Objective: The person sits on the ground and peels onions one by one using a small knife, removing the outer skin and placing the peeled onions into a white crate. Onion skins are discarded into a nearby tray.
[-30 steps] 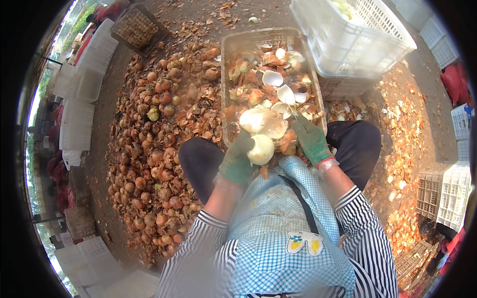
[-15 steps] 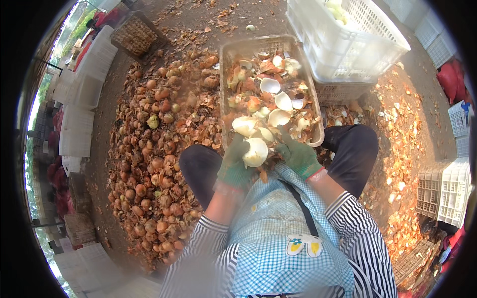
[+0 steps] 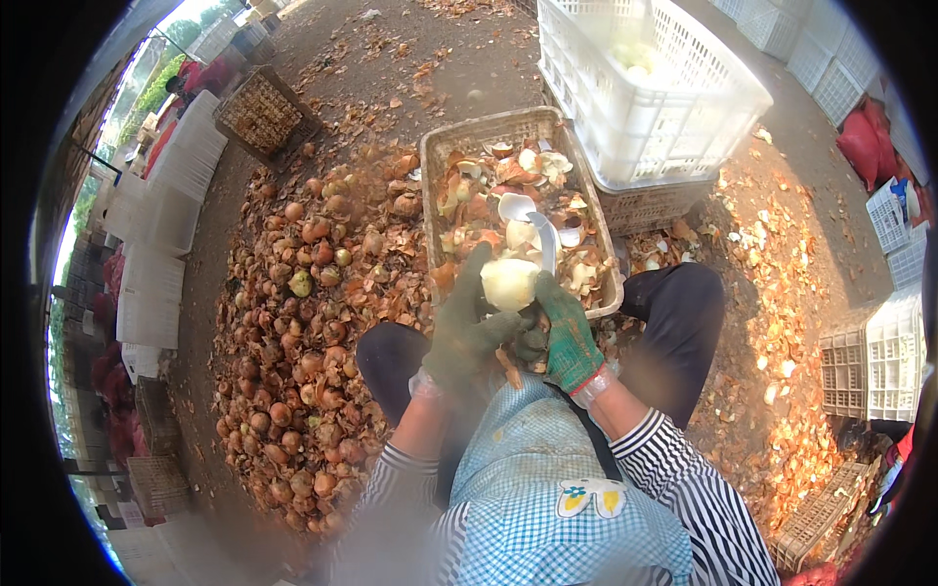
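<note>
A pale, peeled onion [image 3: 509, 283] is between my two gloved hands, over the near end of a dirty rectangular tub [image 3: 429, 186]. The fingers of my left hand [image 3: 465, 330], in a dark green glove, are wrapped round the onion's left side. My right hand [image 3: 569, 337], in a green glove with a red cuff edge, is closed at the onion's right side. From it a knife [image 3: 547, 239] sticks up, its curved grey blade standing beyond the onion; the handle is hidden in the fist. Onion skins and white outer layers [image 3: 513, 206] fill the tub.
A large heap of unpeeled onions [image 3: 283, 415] covers the ground at my left. White crates [image 3: 664, 127], with pale onions inside, stand on a brown crate beyond the tub's right side. Loose skins [image 3: 767, 410] litter the ground at right. A brown crate [image 3: 262, 115] stands far left.
The knife blade now shows beyond my right hand. My hands have drawn closer together around the onion. The whole view has shifted slightly, with the tub and crates appearing lower and further left.
</note>
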`<state>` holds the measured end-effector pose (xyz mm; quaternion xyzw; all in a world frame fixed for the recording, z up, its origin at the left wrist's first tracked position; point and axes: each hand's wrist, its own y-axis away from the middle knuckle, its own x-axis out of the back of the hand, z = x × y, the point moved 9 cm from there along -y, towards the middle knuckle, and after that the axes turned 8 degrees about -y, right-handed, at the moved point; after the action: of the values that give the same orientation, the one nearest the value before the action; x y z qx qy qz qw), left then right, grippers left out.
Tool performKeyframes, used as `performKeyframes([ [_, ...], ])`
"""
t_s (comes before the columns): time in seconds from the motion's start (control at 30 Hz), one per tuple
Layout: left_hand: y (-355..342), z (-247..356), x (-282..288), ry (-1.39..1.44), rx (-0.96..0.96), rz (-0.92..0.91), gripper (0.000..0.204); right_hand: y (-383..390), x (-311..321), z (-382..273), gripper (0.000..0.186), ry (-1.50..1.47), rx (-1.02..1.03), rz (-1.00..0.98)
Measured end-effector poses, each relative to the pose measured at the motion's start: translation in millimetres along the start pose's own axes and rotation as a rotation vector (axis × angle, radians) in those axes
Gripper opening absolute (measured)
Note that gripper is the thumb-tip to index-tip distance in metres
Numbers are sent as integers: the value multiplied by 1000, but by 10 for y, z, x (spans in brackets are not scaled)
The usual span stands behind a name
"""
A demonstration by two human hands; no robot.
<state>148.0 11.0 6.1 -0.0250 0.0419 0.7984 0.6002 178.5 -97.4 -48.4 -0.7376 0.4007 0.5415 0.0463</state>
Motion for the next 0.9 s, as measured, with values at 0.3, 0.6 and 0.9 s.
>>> performKeyframes([
  [0.3, 186, 9, 27, 323, 109, 116, 88, 215, -60, -245, 53, 945, 214, -79],
  [0.6, 227, 50, -40, -165, 103, 38, 65, 394, -265, -303, 92, 1542, 610, -227],
  [0.9, 201, -188, 272, -700, 152, -6, 56, 112, 147, 18, 83, 1463, 392, -231],
])
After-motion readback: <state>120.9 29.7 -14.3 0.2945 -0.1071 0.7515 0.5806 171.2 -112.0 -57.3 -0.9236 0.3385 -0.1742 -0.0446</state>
